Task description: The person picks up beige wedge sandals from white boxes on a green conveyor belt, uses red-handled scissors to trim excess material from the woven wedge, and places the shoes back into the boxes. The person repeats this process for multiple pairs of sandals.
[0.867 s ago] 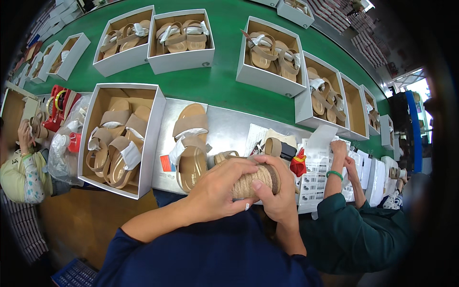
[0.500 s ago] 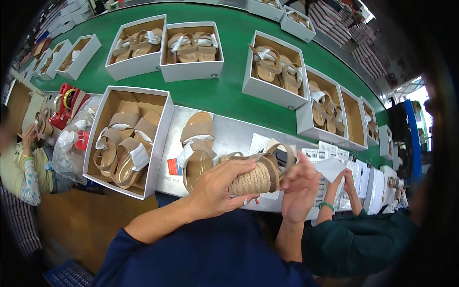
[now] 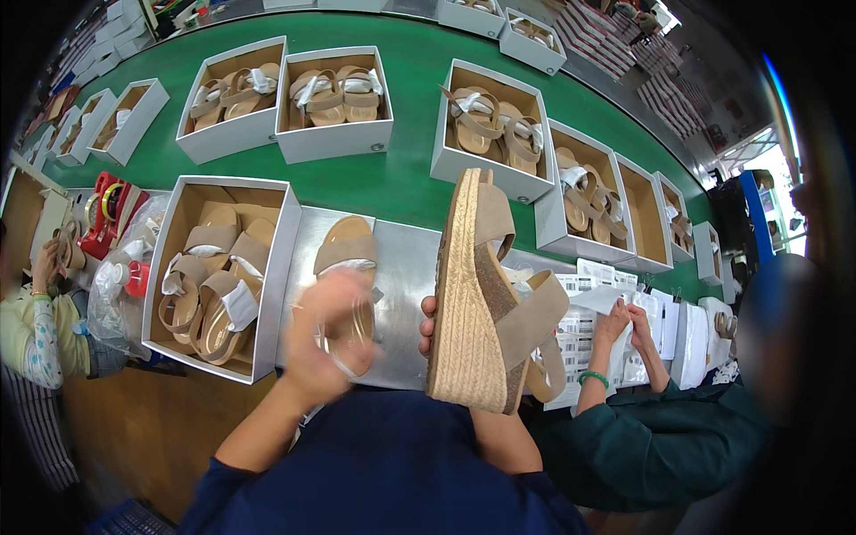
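Observation:
My right hand (image 3: 428, 326) grips a wedge sandal (image 3: 477, 303) from behind, its fingertips showing at the sole's edge. The sandal stands on end, its braided-rope wedge side facing me and its taupe straps to the right. Most of that hand is hidden behind it. My left hand (image 3: 325, 334), smeared by motion, is over the lower part of another sandal (image 3: 346, 250) on the metal tabletop. Its thumb and fingers are apart, with nothing visible held. Left of it, an open white shoe box (image 3: 278, 276) contains several tan sandals (image 3: 218, 285) with white paper in the straps.
More white boxes of sandals (image 3: 334, 94) stand along the green surface (image 3: 406, 125). At right, a co-worker's hands (image 3: 615, 325) hold white paper near label sheets (image 3: 593, 276). Another person (image 3: 45, 312) handles a sandal at left, near a red tape dispenser (image 3: 107, 214) and a plastic bag (image 3: 111, 303).
The sandal has passed from my left hand to my right and turned from lying sideways to upright. My left hand has moved left, over the tabletop sandal.

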`<state>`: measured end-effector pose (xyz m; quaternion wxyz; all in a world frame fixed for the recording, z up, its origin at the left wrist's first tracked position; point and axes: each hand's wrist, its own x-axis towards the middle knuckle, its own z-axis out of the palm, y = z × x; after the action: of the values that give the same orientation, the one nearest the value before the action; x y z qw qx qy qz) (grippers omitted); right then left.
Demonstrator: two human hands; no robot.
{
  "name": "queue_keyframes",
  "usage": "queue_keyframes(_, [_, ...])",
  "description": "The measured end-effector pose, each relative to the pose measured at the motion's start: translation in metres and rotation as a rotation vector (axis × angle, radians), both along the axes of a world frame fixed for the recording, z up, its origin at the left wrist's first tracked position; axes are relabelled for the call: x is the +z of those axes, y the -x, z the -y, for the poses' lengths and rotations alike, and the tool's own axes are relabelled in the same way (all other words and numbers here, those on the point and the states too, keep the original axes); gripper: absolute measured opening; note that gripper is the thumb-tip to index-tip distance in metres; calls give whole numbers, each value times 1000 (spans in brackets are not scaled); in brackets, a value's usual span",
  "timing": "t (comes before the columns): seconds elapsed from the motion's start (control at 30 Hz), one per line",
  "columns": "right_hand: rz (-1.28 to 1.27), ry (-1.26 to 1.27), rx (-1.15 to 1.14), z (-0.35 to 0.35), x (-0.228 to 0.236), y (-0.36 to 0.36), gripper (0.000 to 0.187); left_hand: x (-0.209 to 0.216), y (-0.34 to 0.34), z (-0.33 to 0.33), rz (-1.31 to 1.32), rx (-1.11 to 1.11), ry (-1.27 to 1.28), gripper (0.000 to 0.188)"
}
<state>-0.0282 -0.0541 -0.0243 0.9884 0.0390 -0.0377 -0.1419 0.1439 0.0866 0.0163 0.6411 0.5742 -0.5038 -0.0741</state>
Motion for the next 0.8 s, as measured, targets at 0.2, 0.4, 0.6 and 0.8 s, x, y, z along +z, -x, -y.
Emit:
queue_keyframes(0.2, [62,-84,-10,2,-17,1,87,-90,-40,-15,-866,373,-520,66])
queue_keyframes(0.4, [251,-231,87,3,-32,4,87,-96,-7,9,-1034,102,-478,86])
queue_keyframes(0.6, [234,-267,90,2,-28,10,84,-116,-36,10,-1369,80,-460,78])
queue_keyframes(0.8, [202,-289,94,-1,-29,9,78,-102,-27,29,-1140,7,-561,67])
